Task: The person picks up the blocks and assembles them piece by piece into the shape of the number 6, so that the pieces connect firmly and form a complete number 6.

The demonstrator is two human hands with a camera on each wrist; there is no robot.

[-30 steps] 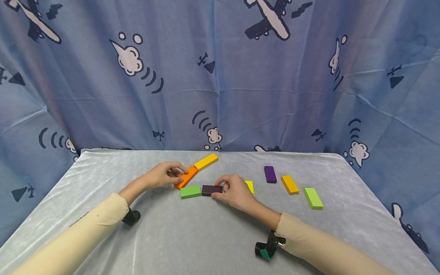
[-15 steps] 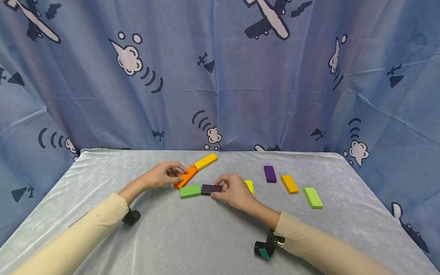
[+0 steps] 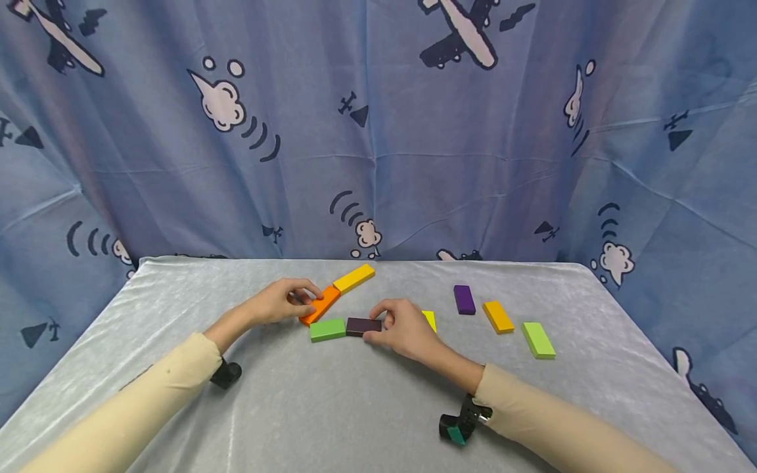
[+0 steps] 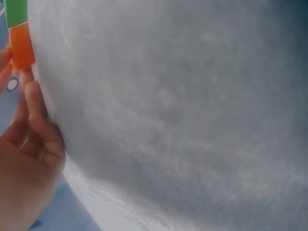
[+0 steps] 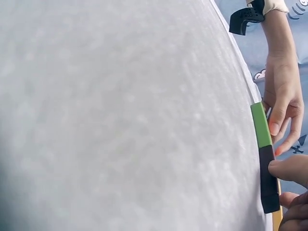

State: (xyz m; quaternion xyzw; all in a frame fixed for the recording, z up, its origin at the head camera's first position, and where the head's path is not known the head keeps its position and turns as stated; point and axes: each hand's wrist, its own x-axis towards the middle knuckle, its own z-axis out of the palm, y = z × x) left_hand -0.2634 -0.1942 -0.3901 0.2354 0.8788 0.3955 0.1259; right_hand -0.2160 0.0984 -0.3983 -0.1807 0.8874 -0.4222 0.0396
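Thumb and fingertips of my left hand (image 3: 276, 302) pinch an orange block (image 3: 326, 301) that lies slanted on the cloth. A golden-yellow block (image 3: 355, 278) continues from its far end. Close to its near end is a green block (image 3: 328, 330), lying crosswise. End to end with the green one is a dark brown block (image 3: 359, 327), whose right end my right hand (image 3: 408, 332) pinches between thumb and fingers. In the right wrist view the dark block (image 5: 267, 173) meets the green block (image 5: 261, 126). A bright yellow block (image 3: 431, 319) is partly hidden behind the right hand.
Toward the right lie a purple block (image 3: 464, 299), an amber block (image 3: 499, 316) and a lime green block (image 3: 539, 340), spaced apart. A pale grey cloth (image 3: 331, 407) covers the table. Behind its far edge hangs a blue curtain (image 3: 319, 177) with airplane prints.
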